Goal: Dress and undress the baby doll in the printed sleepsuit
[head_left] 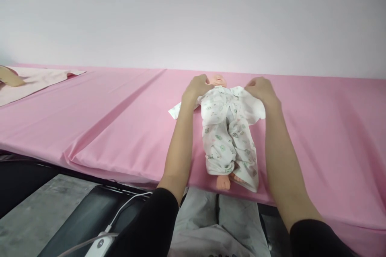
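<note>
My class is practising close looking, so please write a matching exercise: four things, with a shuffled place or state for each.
1. Pinkish plastic baby doll
2. Smooth pink cloth sheet
3. White fabric shirt with small print
4. Small white plastic controller

A. Spread beneath the doll
B. Touched by left hand and right hand
C. Joined to a white cable
D. Lying face up

Pairs: 1-D; 2-A; 3-B; 4-C
</note>
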Tool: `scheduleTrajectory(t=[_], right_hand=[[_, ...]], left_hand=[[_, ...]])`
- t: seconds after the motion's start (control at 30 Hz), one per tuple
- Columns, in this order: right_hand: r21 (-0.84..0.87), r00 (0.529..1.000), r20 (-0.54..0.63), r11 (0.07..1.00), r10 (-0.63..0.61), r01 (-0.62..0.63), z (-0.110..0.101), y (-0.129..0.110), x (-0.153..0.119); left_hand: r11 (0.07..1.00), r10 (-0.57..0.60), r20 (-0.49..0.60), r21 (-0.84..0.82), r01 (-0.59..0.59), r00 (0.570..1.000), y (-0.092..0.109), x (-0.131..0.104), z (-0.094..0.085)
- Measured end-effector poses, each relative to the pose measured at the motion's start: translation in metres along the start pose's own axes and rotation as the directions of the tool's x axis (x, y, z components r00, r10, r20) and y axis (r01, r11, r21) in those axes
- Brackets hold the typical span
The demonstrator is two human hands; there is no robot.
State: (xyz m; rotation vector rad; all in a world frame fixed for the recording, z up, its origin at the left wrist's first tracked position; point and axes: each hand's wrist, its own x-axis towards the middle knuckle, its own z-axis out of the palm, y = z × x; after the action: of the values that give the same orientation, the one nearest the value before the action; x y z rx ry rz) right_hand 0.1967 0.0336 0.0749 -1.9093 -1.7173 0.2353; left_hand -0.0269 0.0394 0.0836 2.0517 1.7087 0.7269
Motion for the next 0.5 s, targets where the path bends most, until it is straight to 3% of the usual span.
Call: scheduleTrajectory(t=[0.1,0.13,0.23,0.37,0.5], right_hand=[[0.011,0.944,0.246,0.974,-0.22,0.225,0.02,-0.024,-0.004],[-0.038,0.925,0.275,0.959,-0.26,0.281,0.027,-0.029,-0.003],[-0.213,0.917,0.266,0.91,-0.297,0.356,0.045,-0.033,0.002],[-0.196,0.916,0.258,0.911,-0.308,0.362,0.05,-0.027,0.008],[-0.202,0.917,0.266,0.913,-0.298,0.355,0.048,-0.024,0.007]], left_hand=[[0.991,0.059,0.221,0.104,-0.084,0.974,0.029,-0.002,0.023],[0.98,0.051,0.263,0.172,-0.099,0.963,0.036,-0.002,0.03],[0.956,0.067,0.254,0.261,-0.135,0.965,0.044,0.0,0.043],[0.986,0.089,0.261,0.113,-0.122,0.961,0.027,0.008,0.041],[0.996,-0.018,0.26,-0.075,0.038,0.965,-0.007,0.015,0.023]])
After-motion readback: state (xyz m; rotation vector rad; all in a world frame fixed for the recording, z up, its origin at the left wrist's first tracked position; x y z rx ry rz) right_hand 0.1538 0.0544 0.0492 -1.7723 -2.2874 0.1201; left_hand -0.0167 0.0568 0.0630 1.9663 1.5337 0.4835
